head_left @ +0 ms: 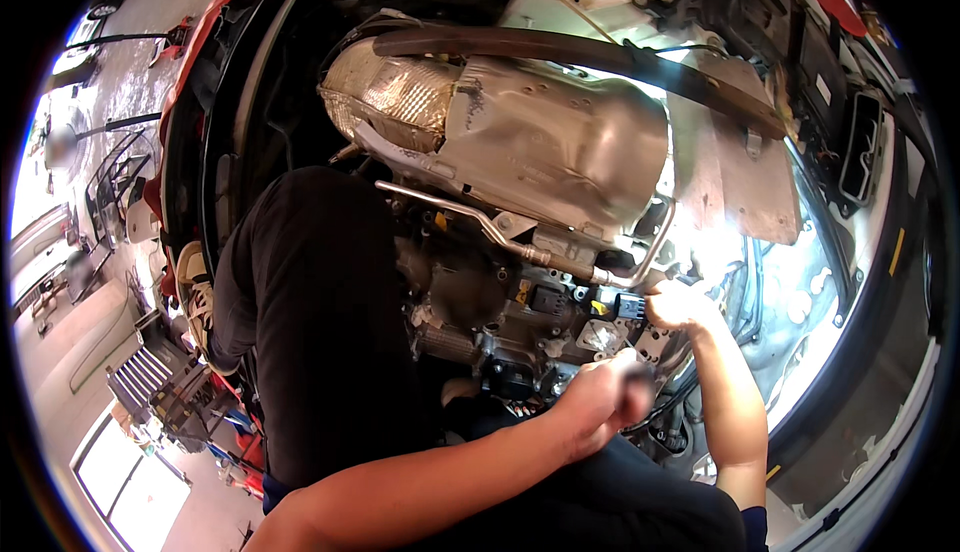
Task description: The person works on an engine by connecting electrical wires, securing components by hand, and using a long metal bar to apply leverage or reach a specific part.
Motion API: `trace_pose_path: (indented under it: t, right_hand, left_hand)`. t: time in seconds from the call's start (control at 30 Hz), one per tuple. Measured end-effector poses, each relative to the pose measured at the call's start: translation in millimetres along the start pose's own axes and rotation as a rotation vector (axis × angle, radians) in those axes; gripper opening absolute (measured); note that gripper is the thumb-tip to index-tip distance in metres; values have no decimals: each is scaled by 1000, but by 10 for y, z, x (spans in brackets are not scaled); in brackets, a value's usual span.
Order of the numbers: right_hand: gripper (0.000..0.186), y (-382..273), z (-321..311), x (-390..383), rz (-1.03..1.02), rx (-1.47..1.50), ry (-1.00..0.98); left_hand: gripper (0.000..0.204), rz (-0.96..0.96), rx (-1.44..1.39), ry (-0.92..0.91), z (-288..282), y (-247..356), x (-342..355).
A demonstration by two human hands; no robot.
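My left hand (598,404) is closed in a fist over the engine (470,337). A dark, blurred rounded end (637,390) shows at the fist, too smeared to name. Just beyond it, a small silvery plate-like part (602,336) sits on the engine. My right hand (676,306) has its fingers curled in beside a grey electrical connector (630,306). What those fingers grip, if anything, is hidden. A bent metal pipe (470,214) runs along the engine towards the right hand.
A large metal heat shield (560,142) covers the part beyond the engine, with a brown bar (560,50) across it. My bent knee in black trousers (320,312) takes up the left side. A bright light shines at right, near a flat metal panel (735,162).
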State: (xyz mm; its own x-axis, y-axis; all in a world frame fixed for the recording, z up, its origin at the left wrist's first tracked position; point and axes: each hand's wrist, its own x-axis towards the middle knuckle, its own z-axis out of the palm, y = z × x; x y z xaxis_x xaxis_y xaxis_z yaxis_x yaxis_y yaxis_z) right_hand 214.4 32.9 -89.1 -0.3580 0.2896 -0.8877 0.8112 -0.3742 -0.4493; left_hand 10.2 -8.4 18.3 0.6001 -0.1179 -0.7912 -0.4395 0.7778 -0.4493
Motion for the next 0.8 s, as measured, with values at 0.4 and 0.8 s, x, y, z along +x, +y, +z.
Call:
trace_pose_path:
  t: [0.4,0.8]
  right_hand:
    - [47,-93,12,40,-295,80,22]
    - [26,-209,34,-255,-186,-88,212]
  left_hand:
    - [25,396,585,289,-84,123,-271]
    - [14,540,348,289,272,-160,-461]
